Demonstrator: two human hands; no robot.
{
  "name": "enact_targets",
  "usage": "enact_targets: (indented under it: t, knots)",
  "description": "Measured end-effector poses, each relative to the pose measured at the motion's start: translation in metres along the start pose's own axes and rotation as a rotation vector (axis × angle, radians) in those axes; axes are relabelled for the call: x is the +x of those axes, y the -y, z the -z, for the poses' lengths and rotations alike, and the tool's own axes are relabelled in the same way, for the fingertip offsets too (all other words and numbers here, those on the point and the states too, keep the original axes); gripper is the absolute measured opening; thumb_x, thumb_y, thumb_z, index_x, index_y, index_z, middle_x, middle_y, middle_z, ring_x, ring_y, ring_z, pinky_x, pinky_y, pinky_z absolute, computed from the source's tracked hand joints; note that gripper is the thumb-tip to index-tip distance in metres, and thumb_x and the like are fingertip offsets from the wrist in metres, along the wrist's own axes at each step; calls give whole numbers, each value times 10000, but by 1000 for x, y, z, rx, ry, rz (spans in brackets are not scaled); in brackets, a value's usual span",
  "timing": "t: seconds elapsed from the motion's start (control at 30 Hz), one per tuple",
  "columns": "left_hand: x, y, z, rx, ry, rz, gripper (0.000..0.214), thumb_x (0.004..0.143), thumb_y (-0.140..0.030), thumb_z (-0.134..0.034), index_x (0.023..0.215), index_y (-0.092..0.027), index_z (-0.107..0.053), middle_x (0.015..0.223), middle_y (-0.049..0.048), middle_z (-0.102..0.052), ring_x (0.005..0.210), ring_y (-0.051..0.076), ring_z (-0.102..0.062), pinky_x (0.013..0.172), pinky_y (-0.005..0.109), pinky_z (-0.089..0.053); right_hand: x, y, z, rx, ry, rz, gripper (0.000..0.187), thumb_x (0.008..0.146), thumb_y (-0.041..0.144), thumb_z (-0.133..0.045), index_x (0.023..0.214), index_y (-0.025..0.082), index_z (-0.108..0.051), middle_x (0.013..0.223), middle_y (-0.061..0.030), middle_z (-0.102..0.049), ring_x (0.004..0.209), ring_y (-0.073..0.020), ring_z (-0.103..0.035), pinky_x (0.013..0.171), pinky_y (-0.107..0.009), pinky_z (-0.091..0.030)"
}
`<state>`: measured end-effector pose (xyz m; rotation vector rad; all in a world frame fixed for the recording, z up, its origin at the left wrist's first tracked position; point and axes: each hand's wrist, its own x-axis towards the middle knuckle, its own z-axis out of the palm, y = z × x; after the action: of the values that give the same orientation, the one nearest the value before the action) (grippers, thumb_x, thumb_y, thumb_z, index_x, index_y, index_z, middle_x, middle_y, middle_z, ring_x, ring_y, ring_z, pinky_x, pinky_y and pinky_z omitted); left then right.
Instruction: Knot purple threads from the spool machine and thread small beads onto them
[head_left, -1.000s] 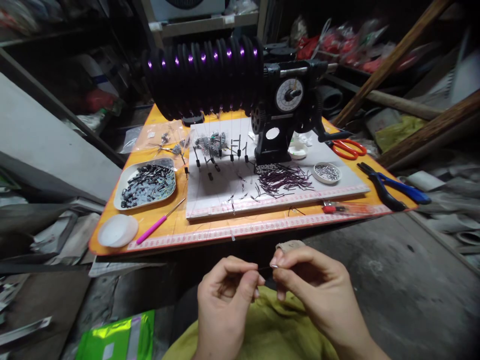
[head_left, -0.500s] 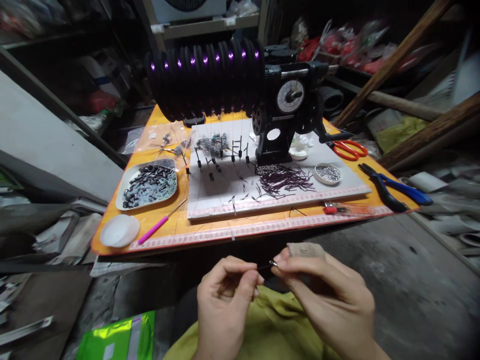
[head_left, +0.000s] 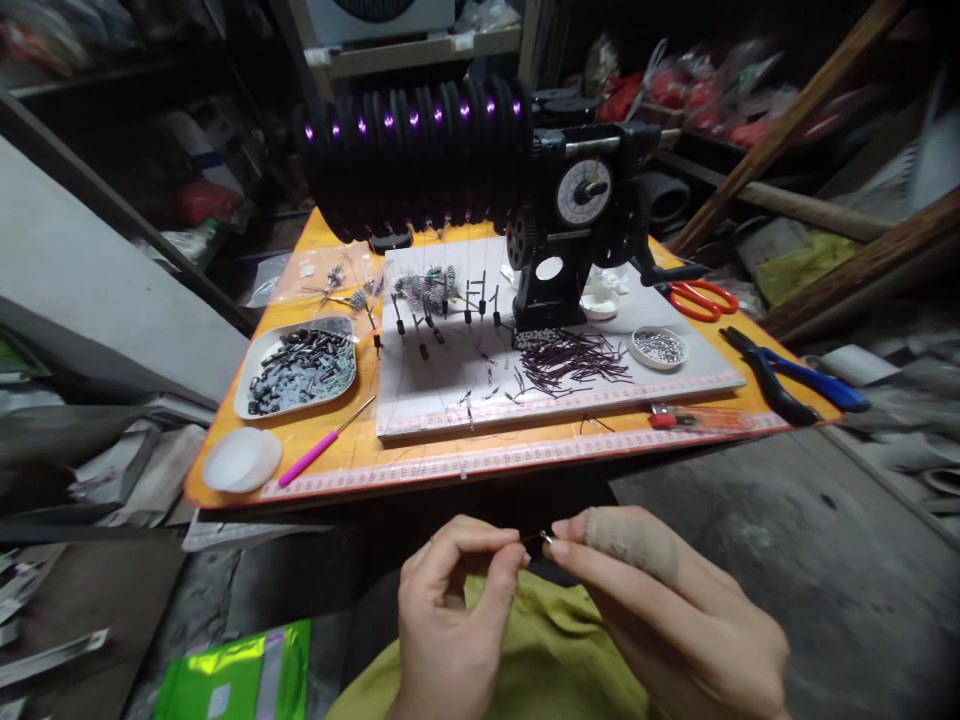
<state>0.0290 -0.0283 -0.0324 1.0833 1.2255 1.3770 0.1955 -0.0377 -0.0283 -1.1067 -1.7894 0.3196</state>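
Both hands are close together over the yellow-green cloth (head_left: 555, 640) on my lap, below the table's front edge. My left hand (head_left: 461, 610) is closed in a pinch on a thin dark line, which stretches across the short gap to the right. Between thumb and finger of my right hand (head_left: 667, 600) is a small shiny metal swivel (head_left: 547, 538), its ring end poking out to the left. A beige bandage (head_left: 630, 543) wraps one finger of that hand. The swivel's other end is hidden by the fingertips.
A black winding machine (head_left: 555, 280) with purple-lit spools stands on the orange table (head_left: 315, 455). Around it are a tray of dark parts (head_left: 351, 385), purple tubes (head_left: 570, 362), a bowl of metal bits (head_left: 658, 364), a pink-handled hook (head_left: 309, 460), scissors (head_left: 701, 298) and pliers (head_left: 795, 378).
My right hand has turned, showing more of the bandaged finger, and shifted slightly right and down. My left hand moved slightly right and keeps its pinch. The swivel stays between the right fingertips.
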Motion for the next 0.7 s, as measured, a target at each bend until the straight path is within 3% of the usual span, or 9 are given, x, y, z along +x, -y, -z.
enact_targets:
  t: [0.23,0.33,0.53,0.63,0.7]
  knots:
    - [-1,-5,-4,-53,-13,35,59,793,-220,-759,739,-200,-768,676,11,-656,590,112,-578,567,196,-476,9,1,4,87,160,-140,187,833,228,-737,990,317,-785,821,-2,-767,636,-203,-718,664,-294,-653]
    - [1,-7,-3,-161,41,163,107,777,-278,-793,719,-191,-770,663,6,-656,539,81,-545,525,172,-454,14,2,8,84,180,-81,178,847,209,-713,986,303,-772,809,-7,-772,606,-201,-714,668,-306,-652]
    - [12,-2,4,-394,247,412,157,683,-320,-881,694,-184,-804,582,3,-663,451,54,-565,460,148,-449,23,-1,12,47,170,73,261,813,130,-732,971,336,-757,782,24,-771,524,-163,-676,533,-265,-608]
    - [14,0,6,-478,299,479,213,623,-344,-915,671,-171,-801,514,9,-657,403,55,-555,422,147,-440,29,-2,11,155,222,-56,141,750,171,-810,774,296,-749,659,38,-729,439,-137,-630,465,-242,-577]
    - [13,-1,7,-498,330,495,242,611,-361,-920,669,-162,-796,530,29,-685,390,58,-560,397,144,-432,28,-3,11,290,217,-189,132,714,214,-851,740,263,-731,603,31,-691,403,-127,-600,377,-224,-521]
